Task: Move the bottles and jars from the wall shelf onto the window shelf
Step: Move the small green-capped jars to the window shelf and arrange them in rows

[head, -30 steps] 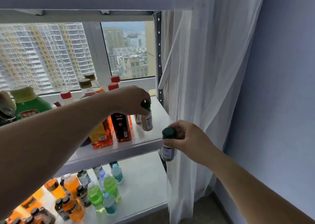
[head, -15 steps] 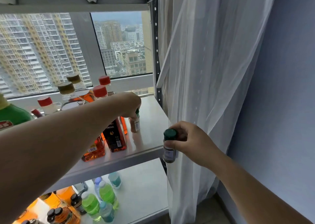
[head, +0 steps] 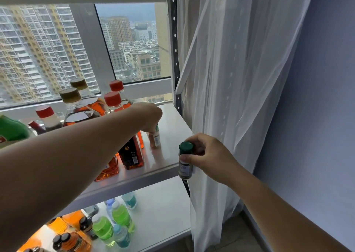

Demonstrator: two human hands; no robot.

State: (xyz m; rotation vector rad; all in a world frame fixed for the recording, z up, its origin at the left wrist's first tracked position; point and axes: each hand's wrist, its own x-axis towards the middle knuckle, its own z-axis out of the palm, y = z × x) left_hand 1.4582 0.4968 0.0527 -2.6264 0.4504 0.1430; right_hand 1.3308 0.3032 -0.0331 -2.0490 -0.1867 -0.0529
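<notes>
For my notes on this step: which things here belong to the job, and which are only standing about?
Job:
- left hand, gripping the left jar
- right hand, holding the right jar
- window shelf

Standing about:
- curtain
- window
- lower bottles

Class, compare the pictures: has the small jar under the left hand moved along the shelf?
Yes. Against the dark-labelled bottle, the small jar has gone back toward the window, down to the shelf.
</notes>
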